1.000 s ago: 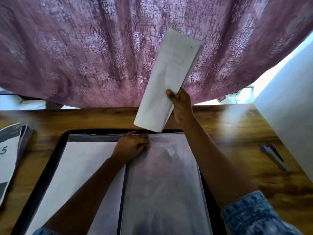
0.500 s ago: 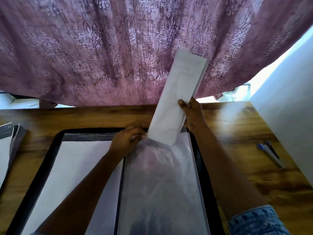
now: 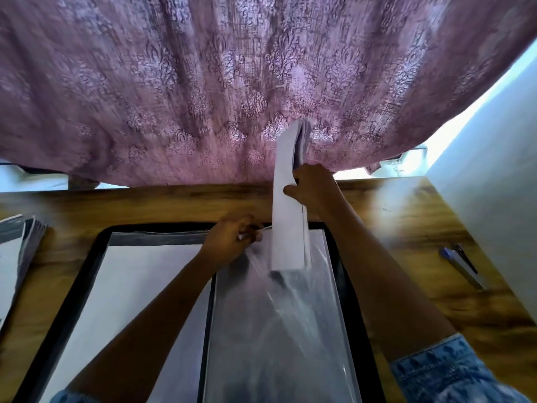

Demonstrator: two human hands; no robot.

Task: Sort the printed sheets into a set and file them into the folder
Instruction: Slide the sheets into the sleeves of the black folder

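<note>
- Denim cuff (image 3: 453, 370) on the right forearm at bottom right. Both forearms reach forward over the folder (image 3: 345, 286).
- The folder is black, lies open and flat on the wooden table (image 3: 421, 216), and fills the lower centre.
- Its left page holds a plain white sheet (image 3: 130, 301) behind plastic.
- Its right page is a clear plastic pocket (image 3: 276, 330), creased and lifted near its top.
- Left hand (image 3: 232, 242): fingers curled, pinching the pocket's top edge near the folder's spine. The mouth is pulled open.
- Printed sheets (image 3: 287, 228): a white stack standing nearly upright and seen almost edge-on. The lower end is inside the pocket mouth; most of the stack is above it.
- Right hand (image 3: 313, 190): gripping the stack at mid-height, thumb on the near face, fingers round the right edge.
- Second pile of papers (image 3: 14, 257) at the table's left edge, well apart from the folder.
- Blue pen (image 3: 462, 266) lies on the table at right, near the white wall (image 3: 494, 170).
- Mauve patterned curtain (image 3: 203, 82) hangs behind the table's far edge. The top of the stack shows against it.
</note>
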